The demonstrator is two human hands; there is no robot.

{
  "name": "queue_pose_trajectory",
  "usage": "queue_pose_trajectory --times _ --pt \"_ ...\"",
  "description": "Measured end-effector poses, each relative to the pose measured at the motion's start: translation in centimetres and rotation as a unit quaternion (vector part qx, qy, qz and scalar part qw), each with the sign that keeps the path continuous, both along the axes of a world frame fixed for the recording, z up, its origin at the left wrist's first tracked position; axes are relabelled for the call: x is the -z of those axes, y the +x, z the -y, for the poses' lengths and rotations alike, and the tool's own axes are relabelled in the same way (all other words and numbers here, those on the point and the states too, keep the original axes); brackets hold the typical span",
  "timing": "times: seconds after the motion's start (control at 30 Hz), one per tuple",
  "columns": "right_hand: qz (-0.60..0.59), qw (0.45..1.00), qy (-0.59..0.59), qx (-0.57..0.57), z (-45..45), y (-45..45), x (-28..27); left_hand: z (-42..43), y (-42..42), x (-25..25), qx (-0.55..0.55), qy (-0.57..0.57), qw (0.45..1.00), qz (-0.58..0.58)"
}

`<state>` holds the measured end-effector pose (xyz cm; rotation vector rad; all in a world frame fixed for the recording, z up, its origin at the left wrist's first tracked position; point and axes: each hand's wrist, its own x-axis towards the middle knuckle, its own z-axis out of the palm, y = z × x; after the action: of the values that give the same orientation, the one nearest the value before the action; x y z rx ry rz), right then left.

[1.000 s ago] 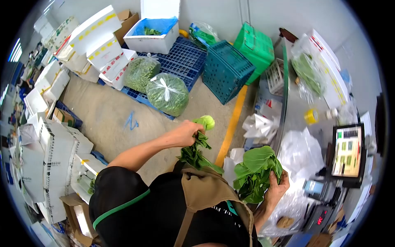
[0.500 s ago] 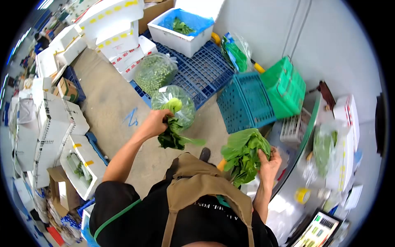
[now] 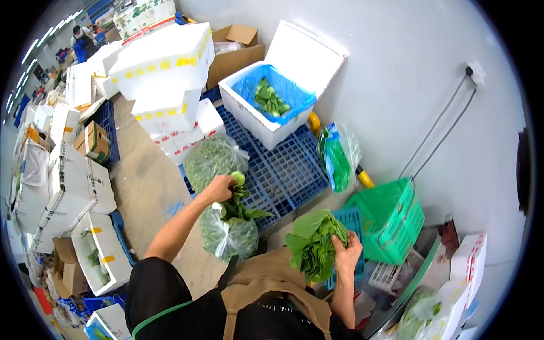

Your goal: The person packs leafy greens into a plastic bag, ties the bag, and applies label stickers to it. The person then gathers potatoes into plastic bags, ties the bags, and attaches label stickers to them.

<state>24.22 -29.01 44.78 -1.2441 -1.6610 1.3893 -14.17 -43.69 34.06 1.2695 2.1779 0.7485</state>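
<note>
My left hand (image 3: pixel 220 188) is closed around the pale base of dark leafy greens (image 3: pixel 237 208), held over two plastic bags. My right hand (image 3: pixel 347 252) grips a larger bunch of broad-leaf greens (image 3: pixel 314 241), leaves pointing left, in front of a teal crate (image 3: pixel 352 221). Below the left hand's greens sits a tied clear bag of greens (image 3: pixel 228 241). Behind it is another clear bag of small green vegetables (image 3: pixel 212 161). Ahead, an open white foam box (image 3: pixel 249 116), lined with blue plastic, holds some leafy greens (image 3: pixel 269 99).
A blue plastic pallet (image 3: pixel 283 175) lies under the foam box. Stacked white foam boxes (image 3: pixel 161 62) stand to its left, and more line the far left. A green basket (image 3: pixel 385 221) and a metal-edged counter (image 3: pixel 408 283) are at right. A wall closes off the right side.
The view has moved forward and tilted up, so the foam box and pallet appear lower and nearer. Both hands still hold their greens; the right-hand bunch has shifted left in view.
</note>
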Motion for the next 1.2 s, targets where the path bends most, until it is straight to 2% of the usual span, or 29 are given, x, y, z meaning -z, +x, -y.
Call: queue_pose_trajectory --times 0.17,0.23,0.27,0.3,0.37,0.4,0.43,0.47,0.5,0.6,0.63,0.67,0.7,0.73,0.77,0.8,0.83,0.87,0.9,0.93,0.97,1.03,1.07,1.1,1.17,1.2 --pt "-0.034 0.999 -0.016 0.008 -9.2 -5.7 0.3 -17.4 -11.3 -2.7 -0.016 0.092 0.994 -0.059" --pt "-0.011 1.000 -0.024 0.013 -12.9 -8.7 0.3 -23.9 -15.0 -4.4 -0.046 0.117 0.992 0.004" --pt "0.005 1.000 -0.011 0.009 -15.1 -10.5 0.5 -27.3 -17.5 -3.3 -0.064 0.175 0.982 -0.004" --pt "0.023 1.000 0.003 0.003 -17.4 -12.3 0.7 -30.4 -19.2 -3.2 -0.086 0.178 0.979 0.037" --pt "0.009 1.000 -0.013 -0.018 -22.6 -16.9 1.5 -36.1 -23.1 -0.6 -0.138 0.214 0.959 0.121" --pt "0.005 0.999 -0.026 -0.029 -24.8 -19.1 2.1 -38.8 -25.8 3.6 -0.134 0.258 0.950 0.112" --pt "0.016 0.999 -0.012 -0.049 -27.4 -22.0 2.9 -40.8 -28.1 8.0 -0.151 0.232 0.961 -0.022" --pt "0.032 0.997 0.002 -0.071 -30.5 -25.2 3.4 -42.3 -29.4 10.1 -0.201 0.179 0.963 0.008" --pt "0.053 0.994 0.007 -0.093 -32.9 -27.7 3.9 -42.5 -29.4 12.5 -0.250 0.116 0.960 0.042" --pt "0.062 0.988 0.027 -0.139 -40.4 -37.2 7.1 -40.7 -28.2 22.6 -0.265 0.078 0.952 0.133" --pt "0.054 0.985 0.058 -0.151 -42.9 -40.5 8.8 -39.6 -26.7 24.2 -0.263 0.001 0.956 0.129" --pt "0.046 0.982 0.090 -0.162 -45.1 -43.6 10.8 -38.3 -24.8 23.9 -0.249 -0.027 0.957 0.143" --pt "0.042 0.976 0.133 -0.168 -47.3 -46.8 13.1 -36.5 -22.4 26.8 -0.261 0.002 0.952 0.158" --pt "0.040 0.970 0.161 -0.178 -49.2 -50.2 14.4 -35.6 -20.1 23.8 -0.288 -0.008 0.933 0.214" --pt "0.060 0.964 0.189 -0.178 -50.6 -53.5 15.1 -33.3 -17.6 27.5 -0.281 -0.062 0.924 0.250" --pt "0.062 0.963 0.174 -0.196 -51.8 -56.3 16.4 -32.1 -15.9 26.1 -0.274 -0.159 0.902 0.292" --pt "0.080 0.944 0.200 -0.249 -53.2 -58.9 18.1 -30.3 -13.5 26.3 -0.296 -0.152 0.871 0.361" --pt "0.170 0.911 0.143 -0.348 -54.6 -61.0 18.4 -28.2 -10.9 27.4 -0.323 -0.135 0.847 0.400" --pt "0.179 0.883 0.214 -0.379 -56.3 -62.6 19.4 -27.1 -9.9 26.0 -0.321 -0.168 0.820 0.443" --pt "0.186 0.849 0.282 -0.407 -58.6 -64.0 20.5 -25.7 -8.9 25.6 -0.357 -0.210 0.766 0.492" --pt "0.208 0.854 0.303 -0.368 -62.1 -65.2 21.2 -24.8 -8.4 24.4 -0.385 -0.214 0.740 0.507" --pt "0.229 0.794 0.534 -0.180 -71.7 -67.2 22.3 -23.2 -7.7 22.1 -0.448 -0.210 0.695 0.522" --pt "0.327 0.758 0.551 -0.120 -74.0 -67.9 18.6 -22.4 -7.5 21.1 -0.480 -0.203 0.675 0.522" --pt "0.404 0.707 0.578 -0.063 -76.9 -68.4 17.3 -21.6 -7.3 20.6 -0.511 -0.194 0.654 0.522" --pt "0.488 0.709 0.503 -0.079 -80.8 -68.7 15.5 -19.9 -6.7 20.7 -0.546 -0.182 0.612 0.542" --pt "0.495 0.702 0.507 -0.067 -80.9 -69.3 15.3 -19.6 -6.7 21.0 -0.563 -0.173 0.591 0.552"
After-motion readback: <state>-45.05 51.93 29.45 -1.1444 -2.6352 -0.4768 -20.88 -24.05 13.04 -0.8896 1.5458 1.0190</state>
